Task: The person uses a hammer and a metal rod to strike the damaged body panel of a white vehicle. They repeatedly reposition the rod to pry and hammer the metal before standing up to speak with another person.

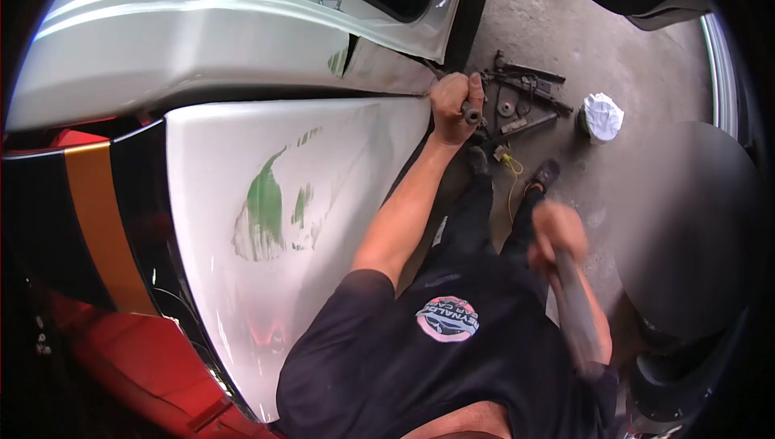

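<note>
My left hand [456,108] is closed round a metal tool [471,116] whose round end faces up, at the edge of the white car panel [210,173]. The tool's far end is hidden behind the hand. Green and whitish patches [265,205] mark the panel to the left of my forearm. At the right, my right hand [559,233] is blurred by motion and wrapped round a long grey tool [577,310], which lies along my forearm. The tool's exact shape is smeared. The two hands are apart.
Metal parts and tools [525,92] lie on the concrete floor ahead, with a yellow cord [510,163] near my feet. A container with a white cloth [603,116] stands to their right. A large dark round object [686,229] is at the right. Red bodywork [145,366] shows lower left.
</note>
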Motion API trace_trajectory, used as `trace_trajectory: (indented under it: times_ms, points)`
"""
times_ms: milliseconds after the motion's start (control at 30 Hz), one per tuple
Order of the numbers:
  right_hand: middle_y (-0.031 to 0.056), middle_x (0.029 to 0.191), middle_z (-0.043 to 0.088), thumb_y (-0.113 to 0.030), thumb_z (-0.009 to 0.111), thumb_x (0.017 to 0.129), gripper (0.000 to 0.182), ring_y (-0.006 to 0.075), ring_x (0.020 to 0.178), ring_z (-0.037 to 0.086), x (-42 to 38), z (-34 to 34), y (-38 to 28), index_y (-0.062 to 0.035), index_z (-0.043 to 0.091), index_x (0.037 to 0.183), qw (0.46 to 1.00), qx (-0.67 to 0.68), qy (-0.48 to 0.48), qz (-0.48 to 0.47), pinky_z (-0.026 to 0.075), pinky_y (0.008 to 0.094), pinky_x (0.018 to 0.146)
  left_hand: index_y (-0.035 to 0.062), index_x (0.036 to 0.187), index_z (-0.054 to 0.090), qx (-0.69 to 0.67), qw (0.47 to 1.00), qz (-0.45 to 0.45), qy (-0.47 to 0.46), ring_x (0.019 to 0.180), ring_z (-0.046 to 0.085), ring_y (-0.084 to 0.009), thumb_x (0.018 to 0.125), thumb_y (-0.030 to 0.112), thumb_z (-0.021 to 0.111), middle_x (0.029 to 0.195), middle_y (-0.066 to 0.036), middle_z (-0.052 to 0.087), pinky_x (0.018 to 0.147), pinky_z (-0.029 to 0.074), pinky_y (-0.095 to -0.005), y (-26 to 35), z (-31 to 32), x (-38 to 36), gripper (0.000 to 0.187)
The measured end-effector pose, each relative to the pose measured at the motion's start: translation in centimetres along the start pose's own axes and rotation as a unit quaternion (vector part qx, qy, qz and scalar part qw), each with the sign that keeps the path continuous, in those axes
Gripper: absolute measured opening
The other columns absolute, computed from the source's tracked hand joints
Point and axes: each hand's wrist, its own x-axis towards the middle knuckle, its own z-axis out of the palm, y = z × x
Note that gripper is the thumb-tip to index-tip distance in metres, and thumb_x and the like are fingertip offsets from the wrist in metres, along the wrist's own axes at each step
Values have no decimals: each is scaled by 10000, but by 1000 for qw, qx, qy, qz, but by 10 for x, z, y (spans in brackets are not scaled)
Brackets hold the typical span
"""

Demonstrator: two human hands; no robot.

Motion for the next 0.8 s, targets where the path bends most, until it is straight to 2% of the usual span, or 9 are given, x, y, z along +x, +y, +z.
trace_trajectory:
  times_ms: [33,200,467,533,567,633,700,733,800]
  points:
    - [110,574,533,-187,690,938,233,286,473,573,-36,-3,12,-80,517,826,898,-132,-138,395,450,375,451,34,635,398,-1,1000,-2,0,455,391,-289,965,61,623,558,-111,381,464,299,-402,1,-3,-2,401]
    - [172,627,575,-140,681,924,183,368,557,620,14,20,-7,-33,533,918,907,-137,-91,387,443,426,516,36,640,396,65,998,4,-27,502,444,-361,925,-7,625,578,-150,390,484,316,-460,2,-7,-18,368]
    - [144,654,603,-139,689,922,187,301,563,629,26,-5,-41,-26,589,1033,916,-109,-99,373,475,379,541,23,596,407,12,997,-15,-75,469,417,-319,925,176,724,545,-133,390,466,313,-424,-8,-15,9,482]
    - [99,657,584,-77,650,910,119,189,572,571,24,-9,-57,28,604,880,969,-224,-40,100,438,325,532,42,577,406,13,996,-14,-87,473,469,-353,887,146,742,538,-143,427,460,329,-442,-8,-15,7,469]
    - [99,657,584,-77,650,910,119,189,572,571,29,-11,-65,28,604,880,968,-225,-48,101,438,325,532,42,577,406,11,996,-21,-83,473,469,-353,887,146,742,538,-143,427,460,329,-442,-8,-13,5,469]
    - [84,671,585,-102,618,849,171,226,598,586,45,-3,-77,-5,559,720,970,227,86,28,456,361,514,50,574,410,24,999,0,-45,464,461,-349,892,104,715,535,-140,421,457,327,-439,-13,-10,4,443]
    - [114,580,517,-100,643,833,163,271,520,550,15,7,-55,-35,508,769,985,-95,-13,142,429,414,501,51,573,408,16,999,2,-40,461,459,-346,892,86,702,533,-140,414,456,325,-440,-18,-10,5,435]
    - [126,554,492,-96,640,863,172,275,489,525,-16,10,-19,-40,495,789,916,-322,-128,201,418,420,501,53,573,405,9,999,2,-34,458,458,-342,892,67,690,530,-140,407,454,323,-441,-16,-9,4,428]
    - [141,605,529,-171,606,987,185,304,499,552,-19,47,16,-32,535,890,881,-174,-58,437,420,412,510,51,575,400,13,999,18,-36,456,454,-340,895,57,685,530,-142,398,453,320,-441,-10,-14,-6,428]
